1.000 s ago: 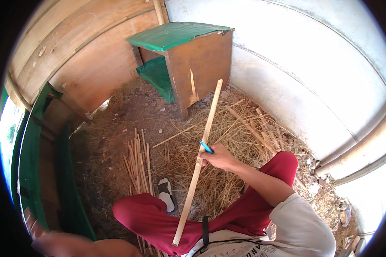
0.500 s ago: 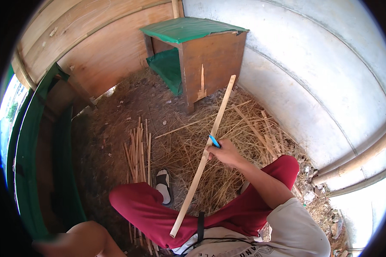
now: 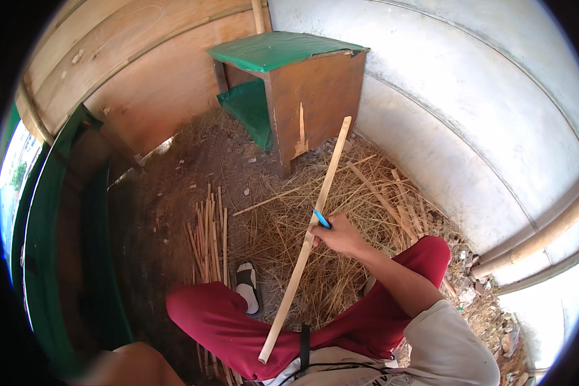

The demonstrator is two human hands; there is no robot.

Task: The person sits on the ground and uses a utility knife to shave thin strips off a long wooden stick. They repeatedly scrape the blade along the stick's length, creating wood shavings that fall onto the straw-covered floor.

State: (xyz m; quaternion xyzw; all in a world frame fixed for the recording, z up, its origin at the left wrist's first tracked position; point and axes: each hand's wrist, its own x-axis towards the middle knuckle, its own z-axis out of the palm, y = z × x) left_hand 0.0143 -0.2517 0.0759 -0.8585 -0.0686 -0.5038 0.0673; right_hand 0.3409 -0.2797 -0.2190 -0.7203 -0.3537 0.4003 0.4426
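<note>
My right hand is closed round a long, pale split-bamboo strip, gripping it near its middle. A slim bright-blue tool sticks out of the same hand beside the strip; its kind cannot be made out. The strip slants from low over my lap up toward the wooden cabinet, its far end raised above the straw. Part of my bent left arm shows at the lower left edge, but the left hand is out of the picture.
Several thin bamboo strips lie in a bundle by my left knee. Straw and shavings cover the ground between my legs. Ahead stands a wooden cabinet with a green cover. A green-draped shelf runs along the left, a pale wall along the right.
The view has shifted slightly, so the cabinet and ground sit a little differently. My right hand keeps the same hold on the strip, which hardly moves.
</note>
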